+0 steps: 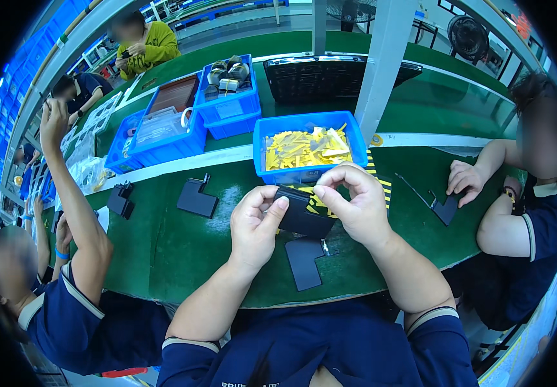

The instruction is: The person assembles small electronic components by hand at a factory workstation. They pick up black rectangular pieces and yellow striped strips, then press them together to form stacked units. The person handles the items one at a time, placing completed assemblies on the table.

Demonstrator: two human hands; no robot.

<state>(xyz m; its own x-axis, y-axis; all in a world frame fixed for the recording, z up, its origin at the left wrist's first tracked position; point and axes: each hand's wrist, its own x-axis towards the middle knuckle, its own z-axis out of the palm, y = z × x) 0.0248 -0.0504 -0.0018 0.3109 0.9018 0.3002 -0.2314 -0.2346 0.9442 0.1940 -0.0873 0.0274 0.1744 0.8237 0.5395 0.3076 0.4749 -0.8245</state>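
Note:
My left hand [254,226] grips a flat black part [305,221] between thumb and fingers, tilted above the table. My right hand [357,205] is closed in a pinch at the part's upper right edge; what lies between its fingertips is too small to make out. Yellow-and-black striped material [318,205] shows between the hands, beside the part; whether it touches the part I cannot tell. Just below my hands, an L-shaped black part [303,266] with a small metallic end lies on the green table.
Beyond my hands stands a blue bin [259,151] of yellow strips and scraps. More L-shaped black parts [197,198] lie to the left. At right a co-worker's hand [465,182] touches another one. Blue crates [230,115] and a grey post [381,64] stand farther back.

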